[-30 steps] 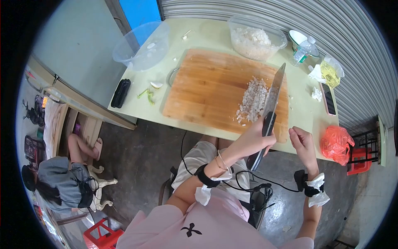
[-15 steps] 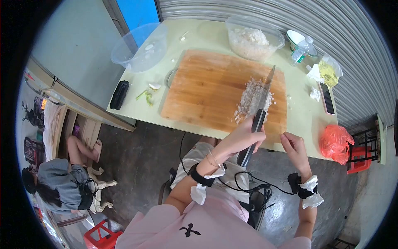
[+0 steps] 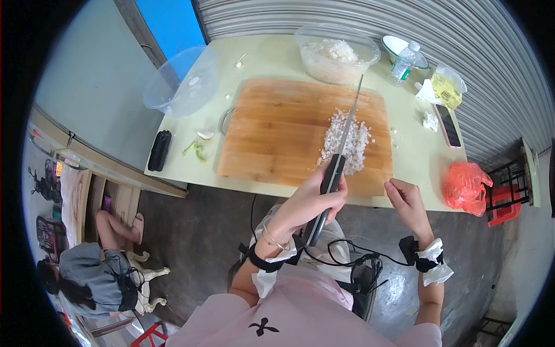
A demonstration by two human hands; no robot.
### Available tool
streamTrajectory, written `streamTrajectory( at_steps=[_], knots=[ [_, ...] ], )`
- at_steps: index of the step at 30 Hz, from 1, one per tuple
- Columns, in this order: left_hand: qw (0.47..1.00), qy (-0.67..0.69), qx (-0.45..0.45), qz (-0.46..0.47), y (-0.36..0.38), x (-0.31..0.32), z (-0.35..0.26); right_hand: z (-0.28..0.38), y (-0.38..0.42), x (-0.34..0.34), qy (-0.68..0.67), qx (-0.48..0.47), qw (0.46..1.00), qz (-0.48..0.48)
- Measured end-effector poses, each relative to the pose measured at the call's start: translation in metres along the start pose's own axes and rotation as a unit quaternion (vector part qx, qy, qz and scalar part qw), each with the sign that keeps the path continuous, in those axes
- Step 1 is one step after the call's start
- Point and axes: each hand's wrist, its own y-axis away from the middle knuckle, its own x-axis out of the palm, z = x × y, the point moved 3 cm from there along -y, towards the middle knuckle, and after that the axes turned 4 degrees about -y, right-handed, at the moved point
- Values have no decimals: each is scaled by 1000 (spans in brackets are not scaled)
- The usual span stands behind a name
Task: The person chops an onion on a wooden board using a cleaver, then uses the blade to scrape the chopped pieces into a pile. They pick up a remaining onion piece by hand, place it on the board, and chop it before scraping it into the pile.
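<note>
My left hand (image 3: 315,199) is wrapped round the black handle of a long kitchen knife (image 3: 348,124). The blade points away from me, above a pile of finely chopped white pieces (image 3: 358,141). That pile lies on the right part of a wooden cutting board (image 3: 272,130). Beside the board's near right corner, at the table edge, my right hand (image 3: 406,201) is curled closed, with nothing visible in it. Both wrists carry black straps with white tissue tucked under them.
A clear tub (image 3: 338,63) of white chopped bits stands behind the board; another clear tub (image 3: 182,87) is at left. A bottle (image 3: 404,63), phone (image 3: 447,125) and red plastic bag (image 3: 466,188) are at right. A person (image 3: 95,277) sits at left. Cables (image 3: 352,260) hang near my lap.
My left hand has moved left with the knife, whose blade has come up from beside the pile to over it. The right hand stays curled by the board. The camera view has shifted slightly.
</note>
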Motion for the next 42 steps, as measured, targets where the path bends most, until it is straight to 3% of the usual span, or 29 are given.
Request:
streamTrajectory(
  at_steps=[4,6,12,16,18,23,26,32,36,42],
  knots=[
    [1000,-13,-9,-8,-11,-14,16,-9,3,12,-35,12,999,-1],
    [998,-66,4,-23,-14,-12,13,0,5,16,21,-14,999,31],
    [1000,-21,12,13,-8,-13,9,-4,5,3,-21,20,1000,-11],
    [999,-28,-11,-20,-16,-16,11,-3,4,12,3,-9,1000,10],
    [999,34,-37,-20,-10,-16,1,4,5,9,14,-7,1000,16],
    [999,24,-28,-26,-6,-19,1,-2,6,9,-20,38,999,8],
    [997,54,-35,-35,-10,-28,9,-1,9,15,0,-6,1000,27],
    [999,35,-1,-15,-1,-25,-6,2,8,1,-36,42,998,-9],
    [998,7,-20,-61,-10,-31,7,1,4,11,8,-16,1000,22],
    [999,-7,-10,-43,2,-34,-1,12,-1,8,-51,22,998,-2]
  ],
)
